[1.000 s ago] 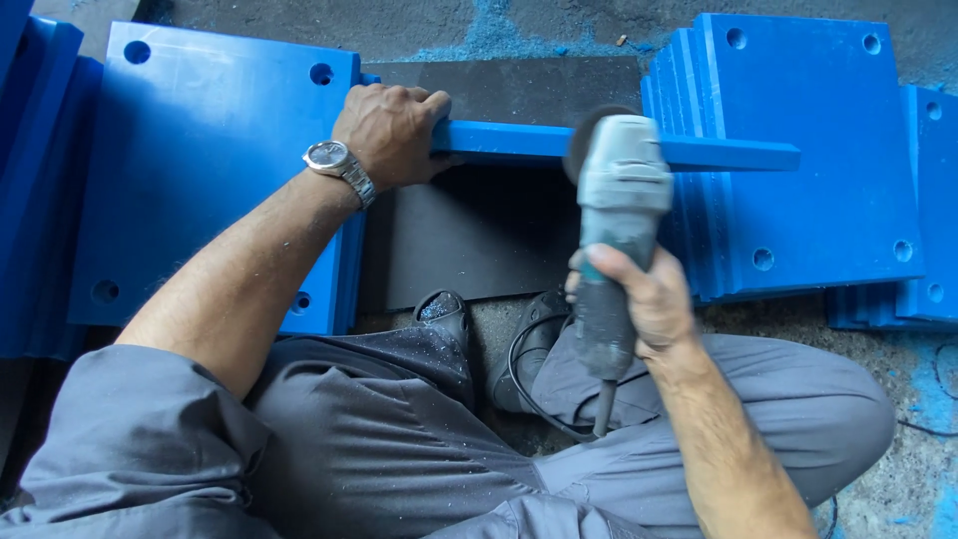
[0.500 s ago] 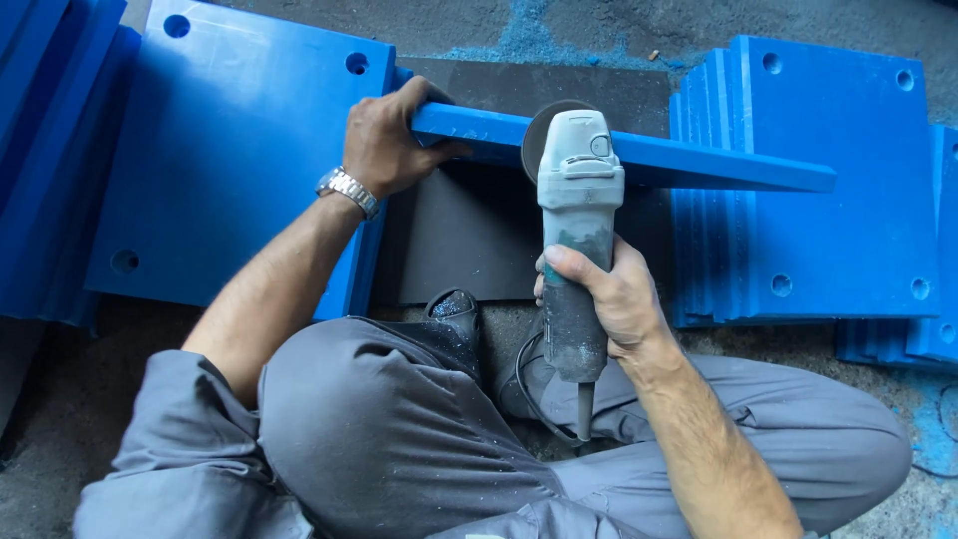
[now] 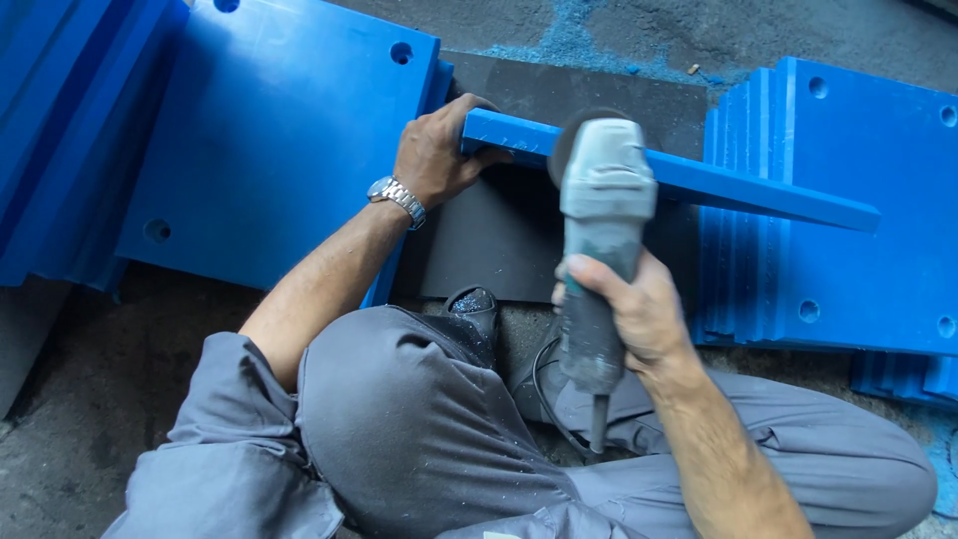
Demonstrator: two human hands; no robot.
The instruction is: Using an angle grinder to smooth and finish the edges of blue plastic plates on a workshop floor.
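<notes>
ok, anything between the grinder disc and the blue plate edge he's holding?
Nothing visible. The angle grinder in the right hand sits right at the upright blue plate; the left hand grips that plate's end, clear of the disc.

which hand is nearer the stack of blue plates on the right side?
Right. The right hand grips the grinder just left of the stack of blue plates; the left hand holds the far end of the blue bar, farther away.

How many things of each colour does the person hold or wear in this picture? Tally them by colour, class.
Blue: 1, the plate held on edge in the left hand.
Grey: 1, the grinder in the right hand.
Silver: 1, the wristwatch.
Total: 3
</notes>
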